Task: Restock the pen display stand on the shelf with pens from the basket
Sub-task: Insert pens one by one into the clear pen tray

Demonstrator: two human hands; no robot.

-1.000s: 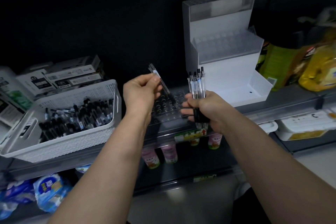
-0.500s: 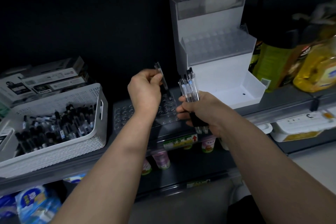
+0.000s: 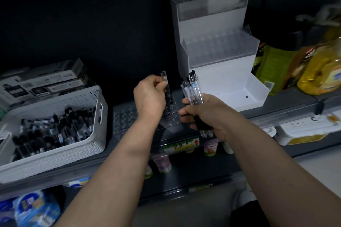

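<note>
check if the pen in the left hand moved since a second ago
yes, the pen in the left hand has tipped more upright and lowered toward the clear tray

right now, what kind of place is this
Probably a shop, maybe a small supermarket: a shelf with a price tag on its edge, oil bottles standing on it, and drink cups lined up underneath.

On the shelf [image 3: 287,106] before you, the basket [image 3: 55,155] sits at your left with loose pens [image 3: 55,131] in it and boxes [image 3: 42,83] stacked behind it. Just right of the basket lies the pen rack [image 3: 125,121]. Your left hand [image 3: 149,96] holds a single pen [image 3: 165,83] over it, and beside that your right hand [image 3: 204,114] holds a bunch of pens [image 3: 191,88]. The tiered stand [image 3: 217,51] rises behind and to the right of the rack, with bottles [image 3: 321,68] to its right.
</note>
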